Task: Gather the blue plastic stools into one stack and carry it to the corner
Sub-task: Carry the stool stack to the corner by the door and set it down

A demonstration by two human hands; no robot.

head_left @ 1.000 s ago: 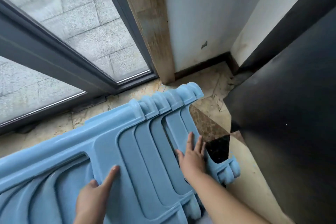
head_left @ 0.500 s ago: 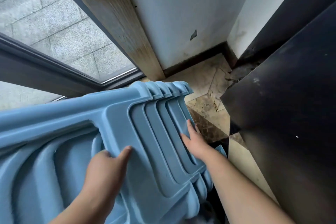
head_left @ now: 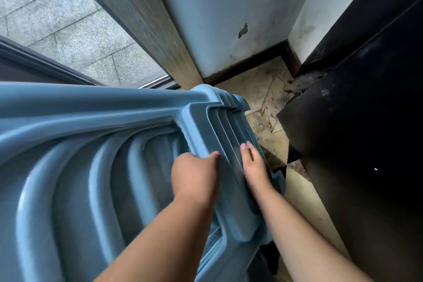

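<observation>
A tilted stack of nested pale-blue ribbed stools (head_left: 91,155) was gripped at one edge by the left hand (head_left: 194,174), while the right hand (head_left: 254,165) was laid flat beside it, fingers together.

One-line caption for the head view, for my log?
Both hands hold a tilted stack of blue stools near the room's corner.

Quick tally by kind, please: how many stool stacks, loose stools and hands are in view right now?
blue stool stack: 1 (stools inside are too tightly nested to count)
loose stools: 0
hands: 2, the left hand and the right hand, both on the stack
Total: 3
</observation>
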